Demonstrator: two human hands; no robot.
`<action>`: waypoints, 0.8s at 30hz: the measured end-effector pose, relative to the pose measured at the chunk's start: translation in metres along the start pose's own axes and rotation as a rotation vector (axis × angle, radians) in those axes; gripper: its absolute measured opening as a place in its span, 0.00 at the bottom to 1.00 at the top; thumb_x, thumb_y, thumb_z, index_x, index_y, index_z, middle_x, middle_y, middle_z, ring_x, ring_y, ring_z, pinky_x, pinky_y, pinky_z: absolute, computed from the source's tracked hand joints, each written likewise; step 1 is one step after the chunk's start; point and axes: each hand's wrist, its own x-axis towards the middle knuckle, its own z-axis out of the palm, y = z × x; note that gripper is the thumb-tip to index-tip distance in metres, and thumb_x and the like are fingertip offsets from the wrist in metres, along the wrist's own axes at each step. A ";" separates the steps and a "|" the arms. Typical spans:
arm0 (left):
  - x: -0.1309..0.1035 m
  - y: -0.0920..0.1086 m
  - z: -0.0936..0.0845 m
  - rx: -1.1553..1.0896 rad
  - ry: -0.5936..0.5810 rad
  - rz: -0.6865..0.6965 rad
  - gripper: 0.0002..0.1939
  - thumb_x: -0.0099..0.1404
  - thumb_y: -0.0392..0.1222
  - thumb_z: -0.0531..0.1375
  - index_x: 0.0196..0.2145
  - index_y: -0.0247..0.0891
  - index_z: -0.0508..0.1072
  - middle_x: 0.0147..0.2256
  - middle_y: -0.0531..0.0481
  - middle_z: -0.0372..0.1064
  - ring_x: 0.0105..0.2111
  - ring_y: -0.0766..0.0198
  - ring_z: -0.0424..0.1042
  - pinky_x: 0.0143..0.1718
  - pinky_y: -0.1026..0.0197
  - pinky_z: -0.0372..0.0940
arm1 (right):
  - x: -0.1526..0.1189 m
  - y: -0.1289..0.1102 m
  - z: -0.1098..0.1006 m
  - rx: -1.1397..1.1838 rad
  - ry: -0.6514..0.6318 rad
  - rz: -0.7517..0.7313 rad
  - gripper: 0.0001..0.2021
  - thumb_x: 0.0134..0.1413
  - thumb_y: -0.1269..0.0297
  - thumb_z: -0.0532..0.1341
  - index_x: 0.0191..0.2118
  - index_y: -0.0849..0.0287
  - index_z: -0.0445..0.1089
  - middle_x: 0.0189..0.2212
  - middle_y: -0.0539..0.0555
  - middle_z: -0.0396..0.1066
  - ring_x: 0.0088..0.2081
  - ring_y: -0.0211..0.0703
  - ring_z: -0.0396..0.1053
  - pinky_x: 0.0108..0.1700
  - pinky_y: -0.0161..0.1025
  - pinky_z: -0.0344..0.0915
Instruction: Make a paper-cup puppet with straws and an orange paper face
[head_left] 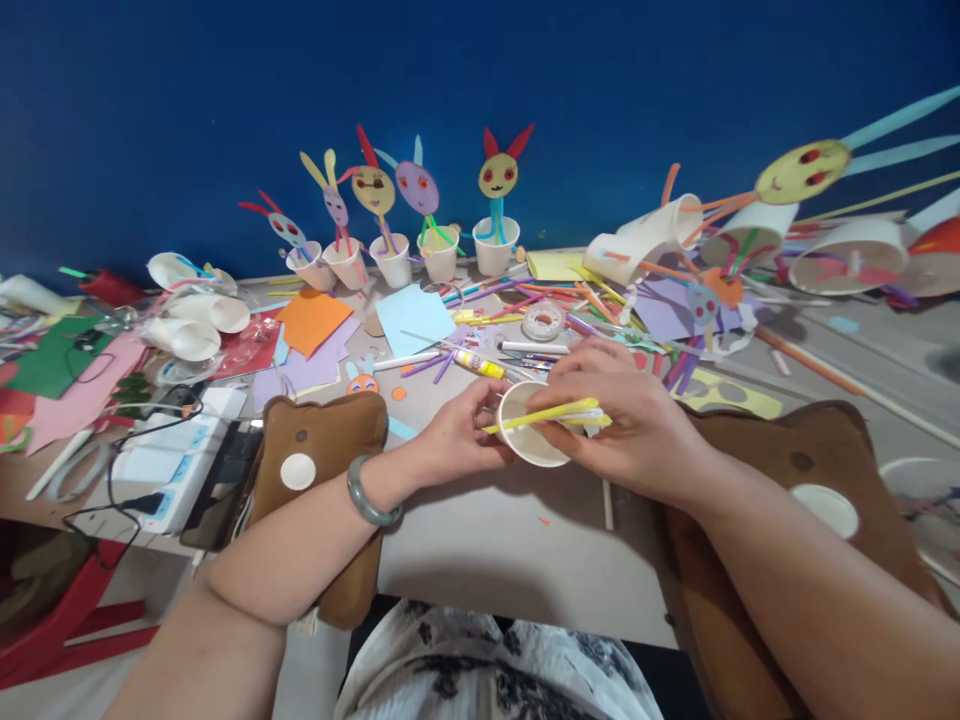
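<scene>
A white paper cup (pixel 517 446) is tilted with its mouth toward me, above the near part of the table. My left hand (pixel 466 425) is closed on the cup's left side. Yellow pipe cleaners (pixel 551 412) lie across the cup's mouth, their left tip by my left fingers. My right hand (pixel 619 405) is closed around the cup's right side, with the pipe cleaners held at its thumb and fingers. Its exact grip is partly hidden. Beyond the hands lie a yellow glue stick (pixel 480 364) and a marker (pixel 534 348).
Paper-faced figures in cups stand along the blue wall, one in a cup (pixel 496 247). More cups (pixel 851 255) lie tipped at right. Brown cushions (pixel 322 440) flank my arms. A tape roll (pixel 543 322), orange paper (pixel 315 322) and a power strip (pixel 196 460) are on the table.
</scene>
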 end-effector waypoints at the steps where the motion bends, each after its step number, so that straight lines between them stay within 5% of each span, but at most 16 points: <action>1: 0.000 0.001 0.000 -0.012 -0.003 -0.006 0.30 0.50 0.38 0.73 0.49 0.39 0.68 0.50 0.43 0.74 0.47 0.56 0.77 0.46 0.57 0.73 | 0.000 0.000 0.000 0.004 0.000 -0.007 0.05 0.58 0.61 0.64 0.37 0.47 0.80 0.32 0.54 0.75 0.39 0.51 0.72 0.51 0.53 0.65; 24: 0.003 0.006 -0.001 0.027 0.056 -0.068 0.30 0.46 0.37 0.72 0.47 0.36 0.71 0.43 0.46 0.76 0.46 0.56 0.75 0.49 0.57 0.69 | -0.001 0.002 0.003 0.117 0.073 -0.154 0.04 0.58 0.68 0.66 0.38 0.51 0.77 0.31 0.52 0.77 0.40 0.48 0.73 0.47 0.47 0.70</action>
